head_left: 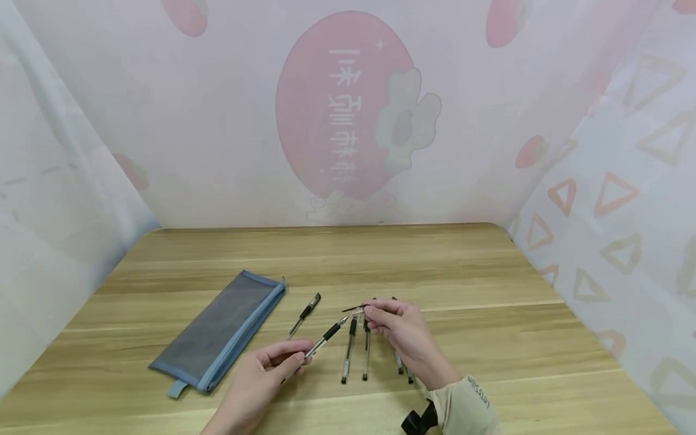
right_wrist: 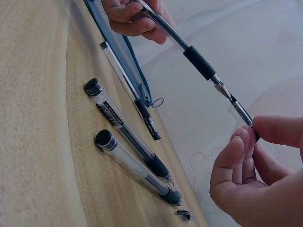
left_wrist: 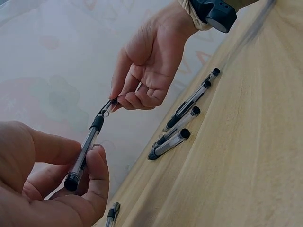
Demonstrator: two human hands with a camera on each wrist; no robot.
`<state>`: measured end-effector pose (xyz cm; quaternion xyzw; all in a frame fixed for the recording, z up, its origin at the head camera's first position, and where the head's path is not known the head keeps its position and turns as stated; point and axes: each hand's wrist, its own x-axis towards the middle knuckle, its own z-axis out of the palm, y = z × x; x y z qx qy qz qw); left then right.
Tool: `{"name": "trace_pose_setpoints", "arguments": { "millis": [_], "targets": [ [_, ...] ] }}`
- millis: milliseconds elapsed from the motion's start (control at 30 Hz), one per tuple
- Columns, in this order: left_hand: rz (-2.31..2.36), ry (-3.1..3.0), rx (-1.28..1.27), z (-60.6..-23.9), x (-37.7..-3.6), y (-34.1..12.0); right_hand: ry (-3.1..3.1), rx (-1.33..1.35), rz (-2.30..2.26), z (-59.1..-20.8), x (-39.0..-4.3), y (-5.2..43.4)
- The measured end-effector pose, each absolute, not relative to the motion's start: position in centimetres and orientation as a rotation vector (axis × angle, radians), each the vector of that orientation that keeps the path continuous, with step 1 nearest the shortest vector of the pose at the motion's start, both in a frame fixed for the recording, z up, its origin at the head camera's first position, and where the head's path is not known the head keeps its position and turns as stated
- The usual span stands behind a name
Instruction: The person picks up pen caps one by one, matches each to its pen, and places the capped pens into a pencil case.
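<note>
My left hand (head_left: 269,371) pinches a clear-barrelled gel pen (head_left: 330,332) with a black rubber grip, its bare tip slanting up to the right. Between thumb and fingertips, my right hand (head_left: 405,332) holds a clear pen cap (right_wrist: 243,113) with a black clip. In the right wrist view the cap lies in line with the pen tip, right at it; whether the tip is inside is unclear. Below the hands, two similar pens (head_left: 348,350) lie side by side on the table. More pens (left_wrist: 189,105) lie partly under my right hand.
A grey mesh zip pouch (head_left: 220,332) with blue edging lies at the left of the wooden table (head_left: 435,254). Another pen (head_left: 304,314) rests beside it. Printed cloth (head_left: 228,121) hangs behind and on both sides.
</note>
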<state>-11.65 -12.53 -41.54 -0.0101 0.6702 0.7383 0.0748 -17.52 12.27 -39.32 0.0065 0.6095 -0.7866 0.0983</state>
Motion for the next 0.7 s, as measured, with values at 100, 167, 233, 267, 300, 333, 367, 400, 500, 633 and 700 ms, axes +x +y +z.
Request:
{"name": "trace_pose_setpoints", "arguments": {
  "millis": [100,167,233,267,300,333,367,400,500,633,700],
  "targets": [
    [2.206,2.014,-0.034,-41.56,-11.67,-12.54,1.802,0.005,-2.314,-39.37,-17.45,12.21],
    [2.205,2.005,-0.04,-41.58,-11.69,-12.52,1.803,-0.003,-2.303,-39.42,-17.38,12.15],
    [2.197,2.002,-0.045,-41.58,-11.71,-12.5,1.808,-0.018,-2.288,-39.44,-17.33,12.08],
    [2.193,2.001,-0.044,-41.58,-11.71,-12.5,1.818,-0.03,-2.276,-39.46,-17.31,12.03],
    [2.193,1.997,-0.041,-41.57,-11.71,-12.5,1.828,-0.045,-2.263,-39.44,-17.28,11.98],
    [2.193,1.996,-0.038,-41.56,-11.71,-12.52,1.836,-0.063,-2.248,-39.42,-17.24,11.92],
    [2.192,1.998,-0.036,-41.55,-11.71,-12.54,1.845,-0.083,-2.231,-39.36,-17.2,11.84],
    [2.193,2.0,-0.035,-41.55,-11.7,-12.56,1.855,-0.104,-2.209,-39.32,-17.15,11.75],
    [2.206,2.012,-0.061,-41.55,-11.77,-12.52,1.871,-0.151,-2.159,-39.28,-17.01,11.61],
    [2.3,1.989,-0.169,-41.55,-11.9,-12.53,1.869,-0.161,-2.142,-39.36,-16.88,11.4],
    [2.391,1.918,-0.249,-41.48,-11.97,-12.65,1.854,-0.156,-2.144,-39.4,-16.86,11.3]
  ]
}}
